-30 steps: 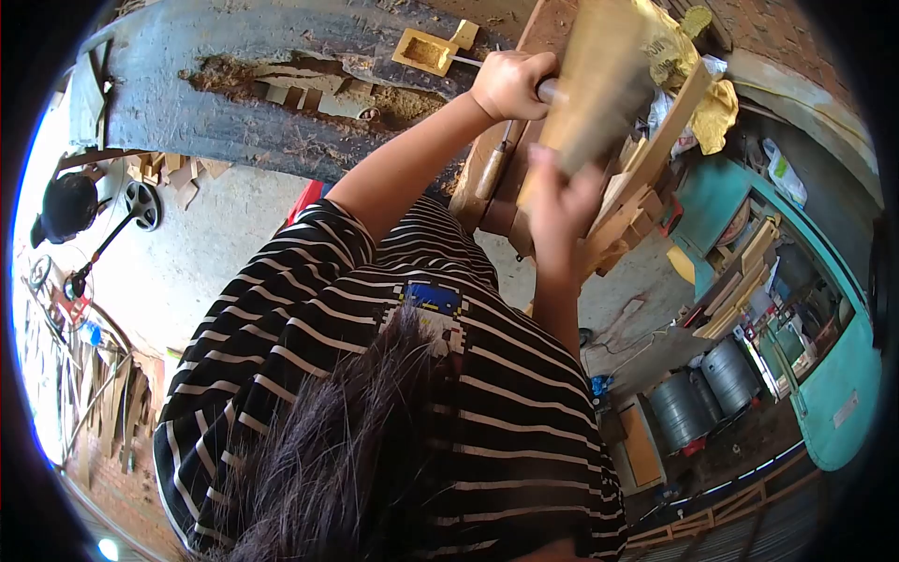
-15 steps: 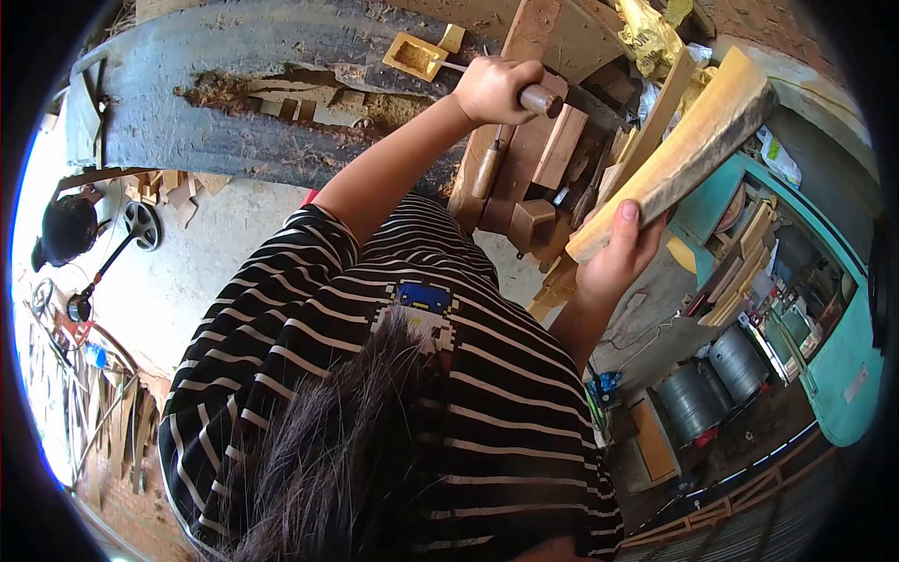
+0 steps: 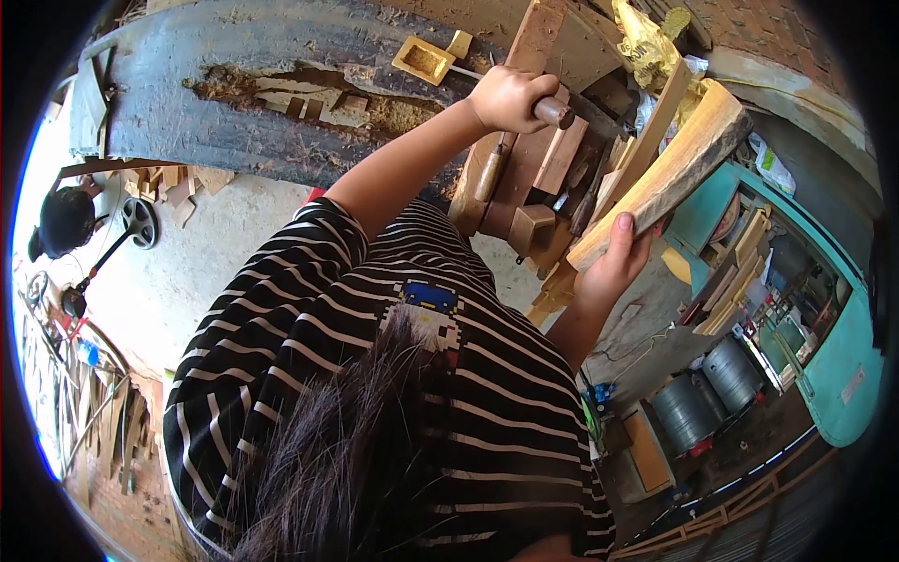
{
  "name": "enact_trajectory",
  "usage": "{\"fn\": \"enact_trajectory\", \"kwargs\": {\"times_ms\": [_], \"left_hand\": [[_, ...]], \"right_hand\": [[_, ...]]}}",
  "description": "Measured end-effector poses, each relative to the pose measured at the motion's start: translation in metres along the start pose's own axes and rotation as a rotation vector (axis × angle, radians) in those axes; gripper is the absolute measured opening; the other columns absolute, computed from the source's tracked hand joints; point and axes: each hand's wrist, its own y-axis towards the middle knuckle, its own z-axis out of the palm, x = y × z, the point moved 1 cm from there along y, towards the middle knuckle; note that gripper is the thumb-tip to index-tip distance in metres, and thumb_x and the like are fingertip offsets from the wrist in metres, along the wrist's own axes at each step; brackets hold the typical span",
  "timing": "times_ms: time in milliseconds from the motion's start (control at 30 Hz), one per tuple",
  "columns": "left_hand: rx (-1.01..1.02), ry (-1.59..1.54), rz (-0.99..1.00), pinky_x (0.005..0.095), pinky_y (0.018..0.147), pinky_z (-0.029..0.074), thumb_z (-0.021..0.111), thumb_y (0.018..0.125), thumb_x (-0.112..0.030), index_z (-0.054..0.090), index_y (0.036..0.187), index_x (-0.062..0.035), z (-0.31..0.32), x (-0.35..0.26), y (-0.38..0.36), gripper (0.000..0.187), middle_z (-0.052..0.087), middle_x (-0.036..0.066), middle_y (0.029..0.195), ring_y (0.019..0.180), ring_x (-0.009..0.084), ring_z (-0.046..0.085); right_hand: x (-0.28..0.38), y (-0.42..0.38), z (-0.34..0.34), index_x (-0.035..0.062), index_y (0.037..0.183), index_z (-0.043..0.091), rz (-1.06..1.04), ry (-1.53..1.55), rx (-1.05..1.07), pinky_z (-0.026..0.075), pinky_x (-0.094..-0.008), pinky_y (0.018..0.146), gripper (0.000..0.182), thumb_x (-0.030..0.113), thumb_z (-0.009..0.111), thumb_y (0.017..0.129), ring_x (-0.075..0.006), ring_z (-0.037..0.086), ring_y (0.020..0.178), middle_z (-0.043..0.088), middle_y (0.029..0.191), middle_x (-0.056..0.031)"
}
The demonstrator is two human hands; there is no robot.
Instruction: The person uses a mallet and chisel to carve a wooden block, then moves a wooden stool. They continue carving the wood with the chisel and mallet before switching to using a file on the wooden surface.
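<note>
My left hand (image 3: 510, 98) is wrapped round the brown wooden handle of a chisel (image 3: 554, 113). Its thin metal shank runs left to a small yellowish wooden piece (image 3: 423, 61) with a carved hollow; the cutting tip is hard to make out at the hollow's edge. That piece lies on a large dark, weathered wooden slab (image 3: 281, 140). In my right hand (image 3: 620, 258) is a thick, pale wooden block (image 3: 670, 178), tilted up to the right, wider at its far end, with a dark rough side. My thumb lies on its near face. The block is apart from the chisel handle.
Another wooden-handled tool (image 3: 488, 173) lies on the reddish planks, near wood offcuts (image 3: 562, 155). A yellow plastic bag (image 3: 646, 42) sits at the back. To the right stand a turquoise cabinet (image 3: 843, 393) and metal drums (image 3: 688, 412). A black wheeled stand (image 3: 140, 225) is at left.
The far end of the wooden block has swung down and left, nearer the chisel handle. My left hand stays closed on the chisel; the whole view has shifted slightly.
</note>
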Motion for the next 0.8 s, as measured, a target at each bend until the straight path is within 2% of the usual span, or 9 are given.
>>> {"fn": "enact_trajectory", "kwargs": {"times_ms": [200,267,633,700,733,800], "left_hand": [[0.020,0.017,0.000,0.0367,0.048,0.047,0.070,0.064,-0.033,0.054,0.079,-0.0133,0.004,0.000,-0.002,0.029,0.058,0.007,0.058,0.054,0.0271,0.060],[0.087,0.041,-0.047,0.0369,0.053,0.050,0.071,0.061,-0.027,0.053,0.078,-0.0119,0.003,-0.002,-0.003,0.029,0.060,0.009,0.064,0.062,0.0279,0.062],[0.078,0.039,-0.055,0.0368,0.053,0.050,0.071,0.062,-0.027,0.054,0.077,-0.0124,0.005,-0.001,-0.003,0.027,0.060,0.008,0.064,0.061,0.0276,0.062],[0.076,0.042,-0.077,0.0368,0.053,0.050,0.071,0.062,-0.028,0.055,0.077,-0.0125,0.004,0.000,0.000,0.027,0.061,0.008,0.065,0.061,0.0277,0.062],[0.038,0.027,-0.084,0.0370,0.053,0.050,0.071,0.063,-0.029,0.055,0.078,-0.0125,0.003,0.001,0.002,0.028,0.061,0.008,0.065,0.062,0.0280,0.062],[0.005,-0.005,-0.124,0.0379,0.054,0.050,0.071,0.064,-0.031,0.056,0.079,-0.0120,0.001,0.003,0.006,0.029,0.061,0.009,0.066,0.063,0.0298,0.062]], "right_hand": [[-0.001,-0.007,-0.007,-0.0093,0.120,0.044,0.025,-0.008,-0.006,0.040,-0.0329,0.092,0.052,0.027,0.061,0.088,-0.0230,0.050,0.107,0.051,0.118,-0.0200],[-0.002,-0.009,-0.010,-0.0093,0.120,0.044,0.038,-0.008,-0.020,0.040,-0.0329,0.092,0.052,0.028,0.061,0.088,-0.0232,0.051,0.107,0.051,0.118,-0.0201],[-0.012,-0.016,-0.023,-0.0078,0.123,0.043,0.053,-0.040,-0.022,0.042,-0.0334,0.090,0.055,0.029,0.061,0.086,-0.0243,0.051,0.104,0.051,0.118,-0.0197],[-0.016,-0.016,-0.030,-0.0081,0.125,0.042,0.035,0.030,-0.076,0.042,-0.0339,0.090,0.058,0.029,0.061,0.084,-0.0243,0.051,0.104,0.052,0.116,-0.0189],[-0.017,-0.016,-0.032,-0.0080,0.126,0.040,0.008,0.057,-0.106,0.045,-0.0335,0.085,0.063,0.030,0.062,0.081,-0.0235,0.054,0.098,0.053,0.109,-0.0184],[-0.023,-0.015,-0.032,-0.0079,0.125,0.040,0.032,0.094,-0.084,0.047,-0.0325,0.080,0.063,0.030,0.063,0.080,-0.0222,0.055,0.093,0.054,0.106,-0.0177]]}}
